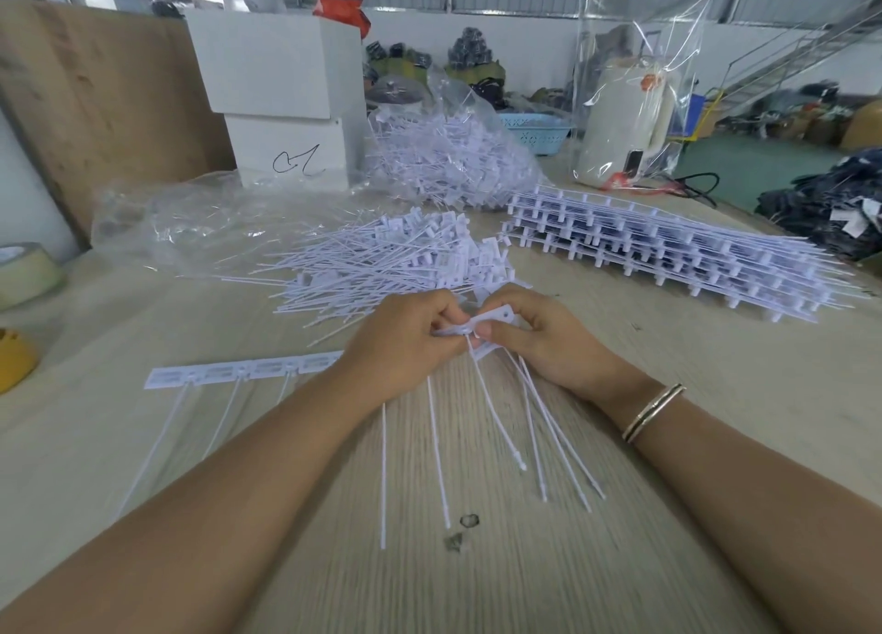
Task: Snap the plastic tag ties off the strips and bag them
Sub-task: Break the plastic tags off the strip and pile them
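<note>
Snapping ties off the strip [248,374] on the worktop [525,562].
My left hand [405,342] and right hand [539,342] both pinch the strip's end; I'd bend sharply at the joint, keeping the freed ties [482,321] bunched for bagging.

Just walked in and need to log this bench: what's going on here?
A person is breaking white tag ties off a strip. Both hands, left hand and right hand, pinch one end of the strip above the table, with tie tails hanging down. Loose ties lie piled just beyond the hands, a stack of strips waits at right, and a bag behind already holds ties.
</note>
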`<state>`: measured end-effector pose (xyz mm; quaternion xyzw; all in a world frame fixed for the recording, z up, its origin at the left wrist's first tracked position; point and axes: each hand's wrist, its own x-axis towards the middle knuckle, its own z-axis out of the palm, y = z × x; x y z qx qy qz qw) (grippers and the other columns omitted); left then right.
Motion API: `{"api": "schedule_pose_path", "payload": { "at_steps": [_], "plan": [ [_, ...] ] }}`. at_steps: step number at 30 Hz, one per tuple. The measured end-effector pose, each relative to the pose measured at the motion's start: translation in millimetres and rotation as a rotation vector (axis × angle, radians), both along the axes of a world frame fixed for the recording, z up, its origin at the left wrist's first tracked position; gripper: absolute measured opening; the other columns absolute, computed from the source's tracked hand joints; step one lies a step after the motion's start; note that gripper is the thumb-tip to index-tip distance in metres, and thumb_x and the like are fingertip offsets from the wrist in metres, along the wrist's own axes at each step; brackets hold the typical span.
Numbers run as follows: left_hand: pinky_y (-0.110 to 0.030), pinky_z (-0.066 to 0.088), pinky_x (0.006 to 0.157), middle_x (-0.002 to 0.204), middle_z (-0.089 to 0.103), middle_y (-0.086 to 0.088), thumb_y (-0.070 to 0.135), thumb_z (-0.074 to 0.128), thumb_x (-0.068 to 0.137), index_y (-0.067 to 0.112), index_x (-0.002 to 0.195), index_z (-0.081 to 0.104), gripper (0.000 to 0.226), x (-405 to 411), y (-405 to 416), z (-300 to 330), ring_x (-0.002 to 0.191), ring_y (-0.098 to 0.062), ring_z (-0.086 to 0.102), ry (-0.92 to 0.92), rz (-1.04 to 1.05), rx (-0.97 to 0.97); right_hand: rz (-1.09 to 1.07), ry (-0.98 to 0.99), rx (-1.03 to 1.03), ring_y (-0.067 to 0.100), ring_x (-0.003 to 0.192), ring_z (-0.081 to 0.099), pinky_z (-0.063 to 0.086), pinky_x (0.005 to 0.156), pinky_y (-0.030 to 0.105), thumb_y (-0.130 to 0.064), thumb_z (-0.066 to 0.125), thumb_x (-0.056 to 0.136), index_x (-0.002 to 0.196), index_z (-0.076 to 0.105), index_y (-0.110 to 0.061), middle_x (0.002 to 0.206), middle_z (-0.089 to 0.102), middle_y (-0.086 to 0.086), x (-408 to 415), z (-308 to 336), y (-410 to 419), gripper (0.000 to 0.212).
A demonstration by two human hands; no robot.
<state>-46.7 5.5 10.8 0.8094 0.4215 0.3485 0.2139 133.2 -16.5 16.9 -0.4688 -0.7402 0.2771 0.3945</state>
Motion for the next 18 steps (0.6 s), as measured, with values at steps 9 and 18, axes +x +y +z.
{"api": "schedule_pose_path", "payload": {
  "at_steps": [9, 18],
  "plan": [
    [-0.011, 0.049, 0.071, 0.083, 0.07, 0.011, 0.026, 0.079, 0.073, 0.033, 0.079, 0.065, 0.016, -2.7, 5.3, -2.2, 0.076, 0.003, 0.066, -0.154, -0.077, -0.183, 0.016, -0.026, 0.074, 0.006, 0.08, 0.053, 0.038, 0.076, 0.014, -0.005, 0.062, 0.087, 0.088, 0.067, -0.009, 0.084, 0.056, -0.002, 1.4, -2.9, 3.5, 0.007],
    [-0.006, 0.043, 0.063, 0.068, 0.07, 0.015, 0.015, 0.072, 0.08, 0.015, 0.083, 0.071, 0.003, -5.0, 6.9, -0.2, 0.066, 0.007, 0.064, -0.211, -0.139, -0.208, 0.017, 0.109, 0.108, 0.005, 0.076, 0.052, 0.04, 0.074, 0.017, 0.001, 0.058, 0.088, 0.08, 0.062, -0.018, 0.082, 0.056, 0.0, 2.7, -1.7, 3.0, 0.02]
  ]
}}
